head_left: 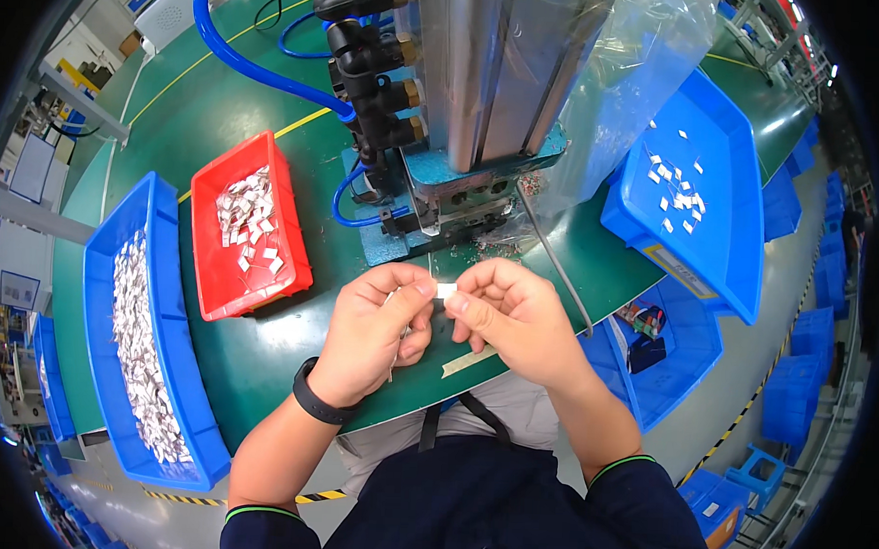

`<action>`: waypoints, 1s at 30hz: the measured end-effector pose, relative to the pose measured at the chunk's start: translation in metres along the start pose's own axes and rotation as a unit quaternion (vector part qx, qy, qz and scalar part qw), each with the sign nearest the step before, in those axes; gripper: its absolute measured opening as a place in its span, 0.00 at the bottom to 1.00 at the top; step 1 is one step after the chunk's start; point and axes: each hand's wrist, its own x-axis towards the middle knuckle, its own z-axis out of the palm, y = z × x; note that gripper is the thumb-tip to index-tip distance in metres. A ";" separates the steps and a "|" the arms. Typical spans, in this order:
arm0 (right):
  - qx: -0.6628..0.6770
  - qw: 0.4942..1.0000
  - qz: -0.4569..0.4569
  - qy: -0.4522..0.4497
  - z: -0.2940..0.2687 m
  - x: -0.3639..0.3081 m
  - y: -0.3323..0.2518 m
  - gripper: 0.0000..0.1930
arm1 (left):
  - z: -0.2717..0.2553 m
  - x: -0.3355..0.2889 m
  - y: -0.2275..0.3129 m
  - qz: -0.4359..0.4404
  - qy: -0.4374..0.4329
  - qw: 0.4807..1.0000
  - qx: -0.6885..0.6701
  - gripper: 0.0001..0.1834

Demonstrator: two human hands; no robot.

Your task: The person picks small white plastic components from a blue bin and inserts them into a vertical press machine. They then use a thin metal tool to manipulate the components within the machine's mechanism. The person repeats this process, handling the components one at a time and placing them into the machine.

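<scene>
My left hand (378, 323) and my right hand (512, 318) meet in front of the press. Between their fingertips sits a small white rectangular part (446, 290), pinched from both sides. Thin pale leads (394, 355) run through the left fingers and hang below them. Just beyond the hands stands the pneumatic press (482, 170), with a metal column and a blue-green base. Its lower tooling is partly in shadow. Left of the hands, a red bin (207, 284) holds several similar white parts (246, 215) with leads.
A long blue bin (181, 338) at the far left is heaped with white parts. On the right are a blue tray (720, 149) with scattered parts and a lower blue bin (683, 380). A metal rod (556, 264) slants beside the press; blue air hoses (236, 53) curve at its left.
</scene>
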 end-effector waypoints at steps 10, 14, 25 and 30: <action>-0.132 0.953 -0.236 0.135 0.011 -0.029 0.025 0.07 | 0.003 -0.003 -0.006 0.024 -0.025 0.997 0.068 0.10; -0.162 0.938 -0.286 0.113 0.011 -0.091 0.045 0.05 | 0.001 0.003 -0.007 0.048 -0.021 0.997 0.052 0.14; -0.342 0.864 -0.223 0.296 -0.126 -0.130 0.209 0.08 | 0.003 -0.002 -0.012 0.106 -0.044 0.989 0.090 0.14; -0.268 0.916 -0.209 0.215 -0.114 -0.076 0.213 0.08 | 0.008 -0.002 -0.012 0.127 -0.038 0.985 0.109 0.13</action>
